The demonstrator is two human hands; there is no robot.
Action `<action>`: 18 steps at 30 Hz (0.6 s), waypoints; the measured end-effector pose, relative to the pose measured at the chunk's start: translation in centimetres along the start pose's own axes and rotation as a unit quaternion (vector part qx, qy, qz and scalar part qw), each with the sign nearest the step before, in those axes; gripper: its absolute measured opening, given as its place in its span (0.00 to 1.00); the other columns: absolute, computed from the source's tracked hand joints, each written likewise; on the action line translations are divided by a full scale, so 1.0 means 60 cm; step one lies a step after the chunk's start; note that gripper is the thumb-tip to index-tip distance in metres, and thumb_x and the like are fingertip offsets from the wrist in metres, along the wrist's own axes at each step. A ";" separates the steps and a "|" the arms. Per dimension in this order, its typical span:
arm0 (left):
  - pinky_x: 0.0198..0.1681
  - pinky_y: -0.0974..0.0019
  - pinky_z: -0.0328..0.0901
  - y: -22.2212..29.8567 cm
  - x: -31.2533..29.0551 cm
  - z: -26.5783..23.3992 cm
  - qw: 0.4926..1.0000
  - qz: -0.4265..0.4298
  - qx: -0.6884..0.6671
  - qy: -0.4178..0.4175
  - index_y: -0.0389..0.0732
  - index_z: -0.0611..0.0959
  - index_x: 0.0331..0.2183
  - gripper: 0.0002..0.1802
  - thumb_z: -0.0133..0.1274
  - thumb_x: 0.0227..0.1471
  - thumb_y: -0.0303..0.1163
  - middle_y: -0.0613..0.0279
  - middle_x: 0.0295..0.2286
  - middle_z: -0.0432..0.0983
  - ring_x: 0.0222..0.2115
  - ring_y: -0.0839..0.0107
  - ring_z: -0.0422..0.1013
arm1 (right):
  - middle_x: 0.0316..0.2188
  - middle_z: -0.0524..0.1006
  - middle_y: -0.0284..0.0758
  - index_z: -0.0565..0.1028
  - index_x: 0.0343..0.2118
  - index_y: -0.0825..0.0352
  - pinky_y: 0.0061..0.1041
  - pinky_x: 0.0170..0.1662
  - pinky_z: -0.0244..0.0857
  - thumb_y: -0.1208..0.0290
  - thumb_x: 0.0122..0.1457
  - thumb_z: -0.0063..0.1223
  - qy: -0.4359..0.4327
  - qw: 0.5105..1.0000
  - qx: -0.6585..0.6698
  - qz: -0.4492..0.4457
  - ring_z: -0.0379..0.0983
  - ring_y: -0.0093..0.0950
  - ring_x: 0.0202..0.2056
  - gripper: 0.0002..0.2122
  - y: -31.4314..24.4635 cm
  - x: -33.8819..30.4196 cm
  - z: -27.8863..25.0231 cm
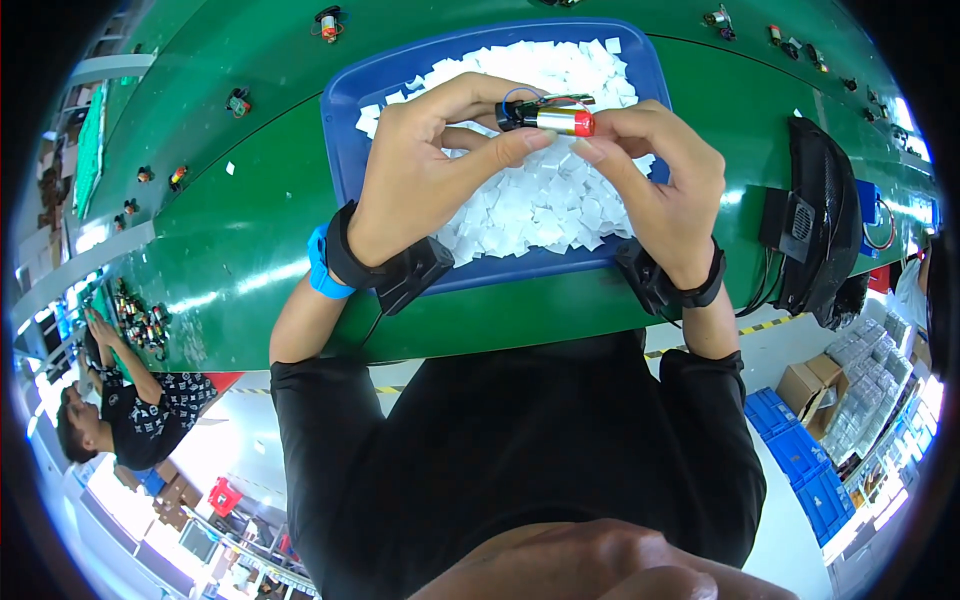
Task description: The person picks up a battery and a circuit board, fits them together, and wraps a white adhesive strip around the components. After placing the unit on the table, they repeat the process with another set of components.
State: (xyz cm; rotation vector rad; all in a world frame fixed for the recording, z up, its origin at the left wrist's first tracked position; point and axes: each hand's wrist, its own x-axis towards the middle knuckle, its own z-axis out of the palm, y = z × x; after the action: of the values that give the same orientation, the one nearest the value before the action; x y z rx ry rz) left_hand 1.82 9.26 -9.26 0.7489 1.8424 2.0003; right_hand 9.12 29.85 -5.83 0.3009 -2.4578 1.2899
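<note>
Above the blue tray [345, 180], a small wired cylinder [548, 119] lies level between my two hands. It has a black end, a shiny metallic body and a red end, with thin wires and a narrow circuit board along its upper side. My left hand [440, 160] grips it by the black end and body, thumb in front. The thumb and forefinger of my right hand [660, 165] close on the red end; whether a small piece is also pinched there is hidden. Under both hands, many small white square pieces [560, 205] fill the tray.
Similar small parts [328, 25] lie scattered over the green table [240, 220]. At the right stand a black bag [825, 220] and a dark box with a round grille [788, 222]. Another person [140, 410] works at the left beside a pile of parts [142, 320].
</note>
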 end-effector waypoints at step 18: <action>0.32 0.73 0.75 0.020 -0.007 0.007 0.960 0.181 0.211 0.021 0.37 0.86 0.45 0.21 0.69 0.46 0.28 0.56 0.35 0.85 0.31 0.70 0.82 | 0.29 0.81 0.40 0.79 0.39 0.77 0.17 0.27 0.69 0.79 0.59 0.62 -0.025 0.989 0.133 0.064 0.78 0.22 0.25 0.08 -0.008 -0.006 0.001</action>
State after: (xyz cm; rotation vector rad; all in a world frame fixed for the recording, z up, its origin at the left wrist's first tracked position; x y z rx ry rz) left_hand 2.56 9.23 -8.16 1.2513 2.3328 1.8428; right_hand 9.63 29.51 -5.64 0.2485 -2.3776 1.6883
